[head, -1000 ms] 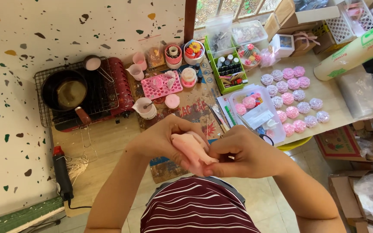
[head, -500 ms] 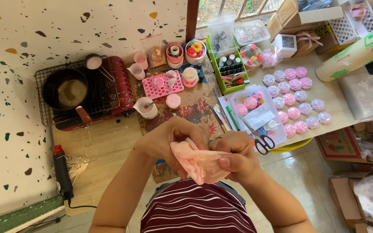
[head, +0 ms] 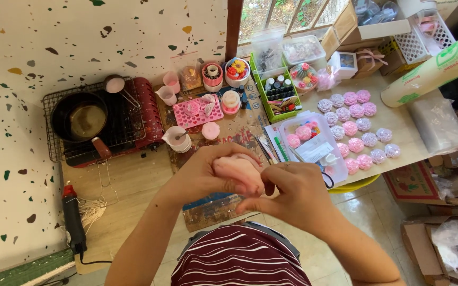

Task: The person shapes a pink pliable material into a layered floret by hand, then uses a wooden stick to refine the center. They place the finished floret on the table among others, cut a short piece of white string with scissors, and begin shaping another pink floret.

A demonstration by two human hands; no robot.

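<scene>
Pink lump point(head: 238, 170), soft-looking and rounded, sits at lower centre of the head view, clamped between the left hand point(head: 202, 177) and the right hand point(head: 287, 193), both closed round it. The step in hand appears to be shaping or pressing it; finished pink and lilac flower pieces point(head: 357, 127) lie at right on the low table point(head: 414, 124), pink mould tray point(head: 197, 110) above.

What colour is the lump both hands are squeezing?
Pale pink lump, seen in the head view, held between left hand and right hand.
</scene>
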